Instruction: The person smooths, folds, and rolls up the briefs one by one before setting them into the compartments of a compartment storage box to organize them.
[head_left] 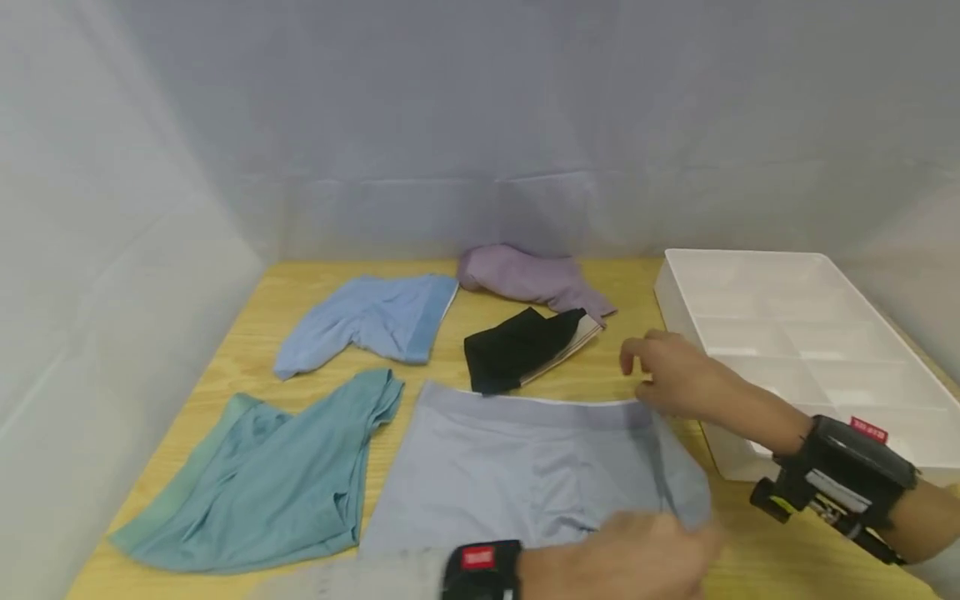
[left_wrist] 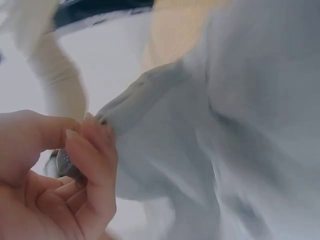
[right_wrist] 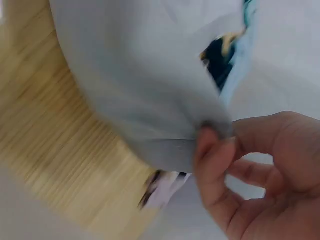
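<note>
Grey-blue briefs (head_left: 517, 467) lie spread flat on the wooden table (head_left: 247, 350), waistband away from me. My right hand (head_left: 647, 377) pinches the right end of the waistband; the right wrist view shows thumb and forefinger closed on the grey cloth (right_wrist: 140, 75) at my right hand (right_wrist: 220, 132). My left hand (head_left: 667, 546), blurred at the near edge, is at the right leg hem. In the left wrist view my left hand (left_wrist: 92, 127) pinches a fold of the grey fabric (left_wrist: 240, 125) between thumb and fingers.
A white divided tray (head_left: 795, 333) stands at the right. Teal briefs (head_left: 262, 475) lie at the near left, light blue ones (head_left: 367, 321) behind them, a black pair (head_left: 517, 346) and a purple pair (head_left: 525, 279) at the back. White walls enclose the table.
</note>
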